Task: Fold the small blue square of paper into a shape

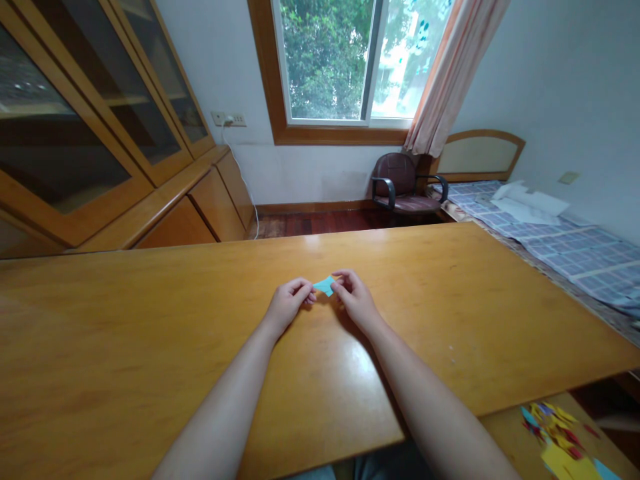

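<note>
A small piece of folded light-blue paper is held just above the wooden table, between my two hands. My left hand pinches its narrow left end between thumb and fingers. At the wider right side, my right hand grips the paper with thumb and index finger. Part of the paper is hidden behind the fingertips, and its exact folded shape is too small to make out.
Coloured paper scraps and a yellow sheet lie on a lower surface at the bottom right. Beyond the table stand an armchair, a bed with white paper on it, and a glass-fronted cabinet on the left.
</note>
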The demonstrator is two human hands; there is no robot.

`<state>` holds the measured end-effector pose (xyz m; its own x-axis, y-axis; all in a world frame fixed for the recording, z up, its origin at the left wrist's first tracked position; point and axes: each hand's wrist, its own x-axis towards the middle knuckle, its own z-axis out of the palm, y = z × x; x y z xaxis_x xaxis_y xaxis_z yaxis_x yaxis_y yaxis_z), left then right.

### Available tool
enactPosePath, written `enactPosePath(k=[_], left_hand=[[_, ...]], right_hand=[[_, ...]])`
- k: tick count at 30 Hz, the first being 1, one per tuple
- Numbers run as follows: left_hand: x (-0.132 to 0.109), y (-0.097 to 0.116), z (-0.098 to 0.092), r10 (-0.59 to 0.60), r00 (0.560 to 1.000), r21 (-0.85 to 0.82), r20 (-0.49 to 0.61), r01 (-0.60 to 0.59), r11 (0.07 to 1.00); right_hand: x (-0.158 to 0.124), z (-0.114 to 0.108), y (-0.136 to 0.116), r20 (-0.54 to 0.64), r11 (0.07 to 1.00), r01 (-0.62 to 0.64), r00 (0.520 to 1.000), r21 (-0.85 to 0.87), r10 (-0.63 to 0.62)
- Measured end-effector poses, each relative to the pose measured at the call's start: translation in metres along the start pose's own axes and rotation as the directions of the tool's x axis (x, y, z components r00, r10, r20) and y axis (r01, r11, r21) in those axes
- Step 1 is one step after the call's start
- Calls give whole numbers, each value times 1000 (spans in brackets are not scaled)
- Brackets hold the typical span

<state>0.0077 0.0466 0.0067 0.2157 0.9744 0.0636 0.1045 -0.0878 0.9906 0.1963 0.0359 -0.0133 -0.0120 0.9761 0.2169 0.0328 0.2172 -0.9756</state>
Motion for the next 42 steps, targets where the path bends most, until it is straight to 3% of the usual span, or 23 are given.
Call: enactPosePath(k=[42], left_hand=[[-2, 4, 1, 18, 1000, 95, -7, -18, 995]], right_hand=[[-2, 1, -4, 48, 1000, 0, 999, -19, 1]])
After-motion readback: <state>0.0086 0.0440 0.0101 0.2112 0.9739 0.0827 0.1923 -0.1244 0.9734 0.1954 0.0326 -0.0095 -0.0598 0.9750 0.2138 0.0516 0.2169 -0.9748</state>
